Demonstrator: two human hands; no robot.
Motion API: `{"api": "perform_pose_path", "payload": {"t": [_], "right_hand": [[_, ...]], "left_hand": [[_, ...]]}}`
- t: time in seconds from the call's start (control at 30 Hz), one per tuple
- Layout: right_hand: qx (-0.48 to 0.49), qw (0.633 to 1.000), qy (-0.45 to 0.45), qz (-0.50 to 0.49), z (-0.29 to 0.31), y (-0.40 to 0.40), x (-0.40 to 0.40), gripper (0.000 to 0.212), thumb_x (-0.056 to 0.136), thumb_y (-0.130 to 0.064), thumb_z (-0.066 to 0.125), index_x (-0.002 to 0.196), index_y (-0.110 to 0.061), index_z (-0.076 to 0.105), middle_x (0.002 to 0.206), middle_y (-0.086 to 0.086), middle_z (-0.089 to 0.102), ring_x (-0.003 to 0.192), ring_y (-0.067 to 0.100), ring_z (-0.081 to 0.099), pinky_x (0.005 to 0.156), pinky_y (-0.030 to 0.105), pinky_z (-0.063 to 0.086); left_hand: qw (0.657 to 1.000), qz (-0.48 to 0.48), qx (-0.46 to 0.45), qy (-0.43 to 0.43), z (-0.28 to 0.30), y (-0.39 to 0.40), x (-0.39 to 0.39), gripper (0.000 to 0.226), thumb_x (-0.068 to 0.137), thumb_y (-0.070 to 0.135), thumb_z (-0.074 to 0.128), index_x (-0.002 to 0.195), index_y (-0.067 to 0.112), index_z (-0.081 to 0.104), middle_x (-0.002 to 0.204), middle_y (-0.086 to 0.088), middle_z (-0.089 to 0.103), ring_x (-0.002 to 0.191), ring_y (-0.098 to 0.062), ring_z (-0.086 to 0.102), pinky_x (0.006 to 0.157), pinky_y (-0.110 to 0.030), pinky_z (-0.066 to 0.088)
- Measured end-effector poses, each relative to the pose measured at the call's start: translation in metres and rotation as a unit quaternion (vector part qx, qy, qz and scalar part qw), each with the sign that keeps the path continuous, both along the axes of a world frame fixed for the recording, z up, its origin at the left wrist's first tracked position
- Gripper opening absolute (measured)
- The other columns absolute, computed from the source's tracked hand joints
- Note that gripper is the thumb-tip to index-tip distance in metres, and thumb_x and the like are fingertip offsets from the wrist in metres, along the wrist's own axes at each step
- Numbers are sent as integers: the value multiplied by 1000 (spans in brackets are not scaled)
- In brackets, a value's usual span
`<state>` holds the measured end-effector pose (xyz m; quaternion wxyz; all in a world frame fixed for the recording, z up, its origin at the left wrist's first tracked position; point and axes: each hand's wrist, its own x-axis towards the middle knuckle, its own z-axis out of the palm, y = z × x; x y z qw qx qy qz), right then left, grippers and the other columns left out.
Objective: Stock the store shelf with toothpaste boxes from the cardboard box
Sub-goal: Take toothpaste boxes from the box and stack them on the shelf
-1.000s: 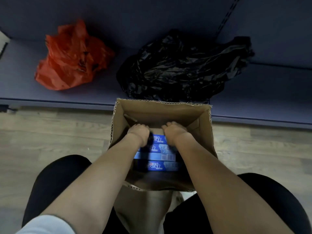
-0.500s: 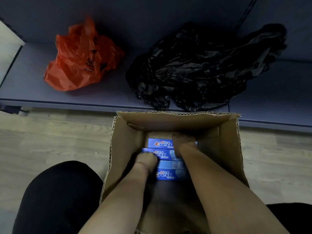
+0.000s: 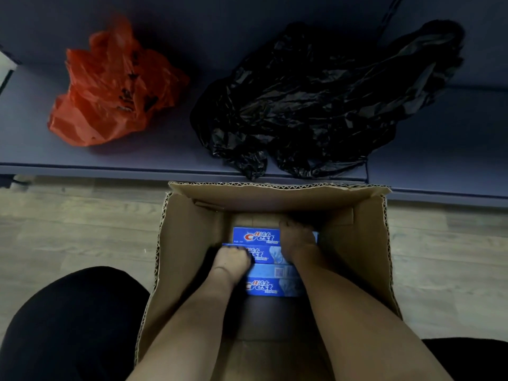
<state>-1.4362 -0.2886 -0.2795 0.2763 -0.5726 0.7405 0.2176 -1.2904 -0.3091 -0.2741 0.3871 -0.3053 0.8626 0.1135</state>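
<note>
Fingers of the left hand (image 3: 229,261) curl down over the near-left end of the second toothpaste box (image 3: 265,254), tips hidden past its edge; looks like a grasp on that box, tho how deep the thumb sits can't be told. Fingers of the right hand (image 3: 295,239) bend over the right part of the farthest toothpaste box (image 3: 255,236) and the one next to it, tips also out of sight, so a hold on the far box is my read, not certain. Both forearms run in from 6 o'clock. The boxes, four blue ones w/ red-white logo, lie flat side by side at the bottom of the cardboard box (image 3: 189,243), which stands open on the wood floor (image 3: 68,237) between the knees. At 12 o'clock, just beyond the carton rim, is the store shelf (image 3: 165,152), low and dark. On it an orange bag (image 3: 115,86) at 11 o'clock and a black bag (image 3: 324,100) at 1 o'clock, well apart. To lift well: get thumbs under the short ends, raise the boxes level and straight up so they clear the carton walls w/o snagging, then set them on the bare strip btw the bags.
</note>
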Motion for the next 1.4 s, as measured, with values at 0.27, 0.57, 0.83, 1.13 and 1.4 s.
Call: {"api": "perform_pose_path", "payload": {"t": [0.27,0.57,0.83,1.13,1.4], "right_hand": [[-37,999,20,-10,1,0,-2,44,91,-8,50,133,-8,38,130,15,53,118,31,53,97,38,42],[-25,1000,9,4,56,9,8,38,90,-6,50,128,-6,45,128,16,54,119,31,50,100,36,36],[-57,998,33,3,222,8,18,37,90,-6,52,125,-8,40,124,12,54,115,30,54,88,37,45],[-250,963,101,18,451,36,39,43,32,-3,78,74,-10,67,63,5,64,58,21,64,55,23,50],[-392,909,132,41,630,54,39,47,23,3,82,66,-8,66,57,3,59,49,22,59,50,23,49]], "left_hand": [[999,-45,25,2,6,-4,-9,40,91,17,57,130,9,50,133,-9,53,120,-26,54,92,-36,46],[996,32,77,39,67,-15,-18,47,89,9,54,134,4,39,137,-13,47,127,-30,45,102,-41,40],[997,-59,-7,56,223,-15,-6,38,92,3,45,130,3,42,130,-16,52,116,-30,54,93,-36,41],[991,46,-72,106,447,6,43,38,87,-1,47,125,-5,42,125,-22,52,117,-33,49,100,-39,36],[938,29,-238,251,615,-5,67,59,10,8,89,66,-1,72,66,-16,70,60,-27,69,57,-34,58]]}}
